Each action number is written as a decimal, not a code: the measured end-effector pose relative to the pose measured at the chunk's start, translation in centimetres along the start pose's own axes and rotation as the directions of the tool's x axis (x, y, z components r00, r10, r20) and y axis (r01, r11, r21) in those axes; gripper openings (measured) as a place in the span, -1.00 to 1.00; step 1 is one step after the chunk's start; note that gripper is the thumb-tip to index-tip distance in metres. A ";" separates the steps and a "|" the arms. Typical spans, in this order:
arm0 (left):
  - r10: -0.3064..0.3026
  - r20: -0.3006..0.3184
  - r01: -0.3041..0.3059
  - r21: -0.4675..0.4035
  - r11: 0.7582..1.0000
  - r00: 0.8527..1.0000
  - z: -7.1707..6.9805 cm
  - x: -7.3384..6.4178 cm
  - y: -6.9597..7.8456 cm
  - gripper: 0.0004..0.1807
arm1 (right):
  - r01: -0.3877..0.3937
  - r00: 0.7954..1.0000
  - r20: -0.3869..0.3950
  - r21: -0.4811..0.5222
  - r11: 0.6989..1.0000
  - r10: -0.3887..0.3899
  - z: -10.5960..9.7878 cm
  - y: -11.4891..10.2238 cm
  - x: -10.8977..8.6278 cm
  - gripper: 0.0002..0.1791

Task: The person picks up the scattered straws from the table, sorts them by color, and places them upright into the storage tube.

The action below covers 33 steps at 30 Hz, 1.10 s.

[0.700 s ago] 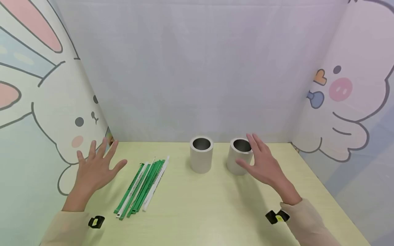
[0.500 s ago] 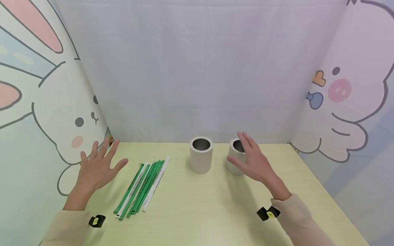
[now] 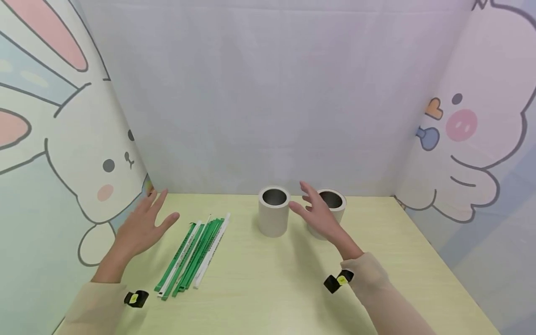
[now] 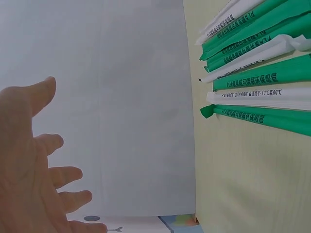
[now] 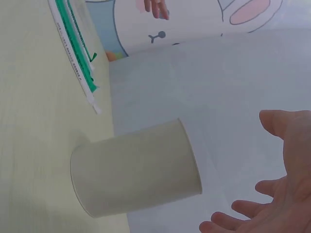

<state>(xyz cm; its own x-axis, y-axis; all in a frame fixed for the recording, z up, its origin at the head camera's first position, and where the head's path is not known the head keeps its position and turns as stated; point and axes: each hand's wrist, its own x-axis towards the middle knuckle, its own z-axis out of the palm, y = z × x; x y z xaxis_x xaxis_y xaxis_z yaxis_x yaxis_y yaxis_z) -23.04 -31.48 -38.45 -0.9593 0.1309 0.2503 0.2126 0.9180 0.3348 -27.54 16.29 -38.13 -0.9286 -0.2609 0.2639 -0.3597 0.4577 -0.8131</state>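
Note:
My left hand (image 3: 140,228) hovers left of a bundle of paper-wrapped drinking straws (image 3: 194,256), its fingers spread and holding nothing. Green and white wrappers with printed lettering show in the left wrist view, where the straws (image 4: 262,77) lie side by side. My right hand (image 3: 320,214) is held between two white cylindrical cups, fingers relaxed and nothing in them. It partly covers the right cup (image 3: 337,211) in the head view. The left cup (image 3: 273,218) stands upright just left of my right fingertips; the right wrist view shows the side of a cup (image 5: 136,170) near the open palm.
Everything lies on a pale yellow-green table (image 3: 251,298). A plain light cloth (image 3: 268,93) hangs behind it. Side panels with a cartoon rabbit (image 3: 96,153) and a cartoon pig-nosed figure (image 3: 469,139) border the table left and right.
My right hand has moved left from the right cup toward the left cup, uncovering more of the right cup's rim. My left hand has shifted slightly right and turned. Cups and straws have not moved.

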 end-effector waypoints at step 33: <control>-0.072 0.086 0.091 -0.249 0.964 0.994 4.9 0.0 -0.1 -0.32 | -0.098 0.994 0.008 0.462 0.881 0.106 5.9 6.0 3.0 -0.11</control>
<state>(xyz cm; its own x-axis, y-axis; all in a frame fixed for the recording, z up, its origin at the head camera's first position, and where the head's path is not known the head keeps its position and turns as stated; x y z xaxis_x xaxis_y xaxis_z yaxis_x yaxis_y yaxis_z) -23.99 -29.78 -42.90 -0.9845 0.0964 0.1464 0.1638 0.8037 0.5721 -31.96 13.19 -45.26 -0.9608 -0.2177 0.1717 -0.1837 0.0359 -0.9823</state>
